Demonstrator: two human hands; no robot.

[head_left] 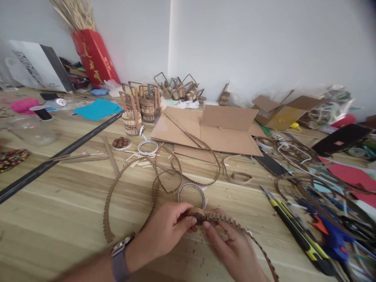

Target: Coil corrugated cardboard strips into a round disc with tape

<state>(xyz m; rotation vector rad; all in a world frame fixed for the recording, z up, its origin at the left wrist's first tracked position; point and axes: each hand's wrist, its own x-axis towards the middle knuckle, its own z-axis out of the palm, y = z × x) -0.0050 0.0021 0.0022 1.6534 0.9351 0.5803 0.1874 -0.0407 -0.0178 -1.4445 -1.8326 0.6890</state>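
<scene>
Low in the middle of the head view, my left hand [167, 229] pinches a small rolled coil of corrugated cardboard strip [197, 215]. My right hand [232, 244] pinches the same strip just right of the coil, where its loose tail [258, 246] runs off down to the right. Both hands rest on the wooden table [64, 211]. A watch sits on my left wrist [119, 254]. Just beyond the coil lies a roll of tape [192, 194].
Long corrugated strips [129, 184] curl across the table ahead. Flattened cardboard sheets [211, 129] and small cardboard baskets [141, 107] lie farther back. A yellow utility knife [290, 223], a blue glue gun [331, 237] and coloured paper crowd the right. A long black ruler [58, 154] crosses the left.
</scene>
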